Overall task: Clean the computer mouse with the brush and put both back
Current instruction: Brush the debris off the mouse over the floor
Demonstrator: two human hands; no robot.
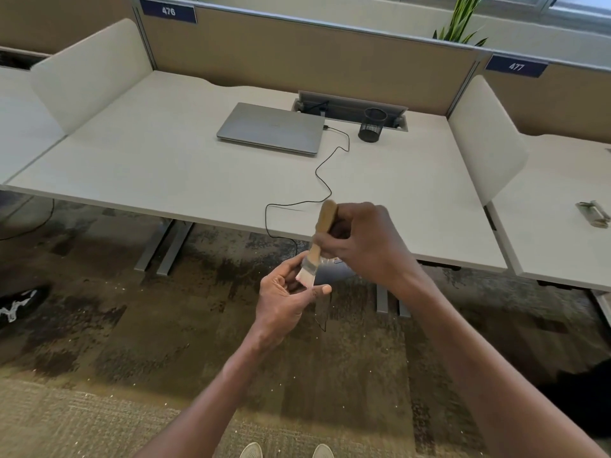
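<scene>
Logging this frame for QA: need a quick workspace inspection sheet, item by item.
Surface: pale rectangular desk, bare near the front edge.
Job's things: wooden-handled flat brush, bristles down on a dark mouse, mostly hidden.
Clutter: closed grey laptop; black mesh pen cup.
Grippers: right hand grips the brush; left hand holds the mouse, off the desk.
Cables: thin black cable from laptop over the desk edge.
Surroundings: tan partition, carpet, plant.

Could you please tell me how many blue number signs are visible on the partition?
2: sign 476 at the partition's top left, and sign 477 on the right, below the plant. Others may lie outside the frame.
</scene>
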